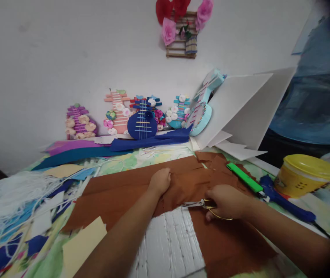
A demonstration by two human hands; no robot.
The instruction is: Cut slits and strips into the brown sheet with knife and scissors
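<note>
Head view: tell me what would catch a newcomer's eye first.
Probably the broad brown sheet across the middle, where the left hand rests and the right hand holds scissors by a white panel. Next, the colourful guitar-like models lined up along the wall behind. The yellow tub at the right also stands out.

Your left forearm (118,239) reaches forward to your left hand (160,180), fingers curled under. Your right forearm (286,235) angles inward, your right hand (228,201) bent at thumb and fingers.
</note>
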